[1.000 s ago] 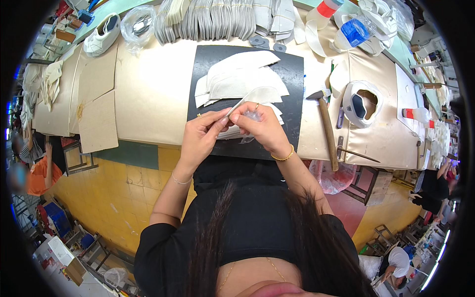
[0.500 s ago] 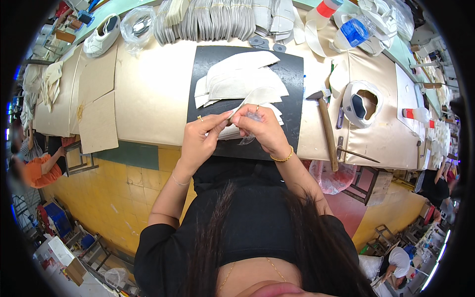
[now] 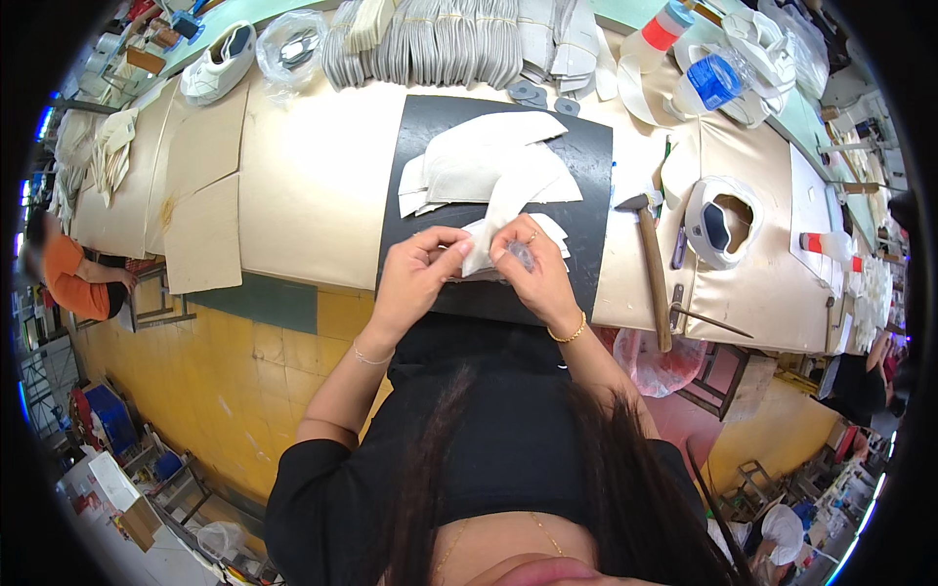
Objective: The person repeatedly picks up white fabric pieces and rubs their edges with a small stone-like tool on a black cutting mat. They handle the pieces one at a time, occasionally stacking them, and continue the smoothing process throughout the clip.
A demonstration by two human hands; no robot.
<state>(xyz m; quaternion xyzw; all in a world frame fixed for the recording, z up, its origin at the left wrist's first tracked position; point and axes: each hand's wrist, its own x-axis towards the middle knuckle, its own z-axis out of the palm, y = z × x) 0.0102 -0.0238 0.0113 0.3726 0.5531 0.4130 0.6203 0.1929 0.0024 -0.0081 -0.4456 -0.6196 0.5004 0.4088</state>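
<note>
I look down on a shoemaking workshop: a tan-covered workbench [image 3: 303, 186] carries a white finished shoe [image 3: 217, 64] far left, rows of grey cut sole pieces [image 3: 430, 44], and a wooden-handled hammer [image 3: 653, 273] at right.

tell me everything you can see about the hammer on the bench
The hammer lies flat on the beige bench top, just right of the black mat. Its long handle looks like pale wood and runs toward the near edge; the dark metal head points away from the person. Neither hand touches it; the right hand is nearest.
</note>
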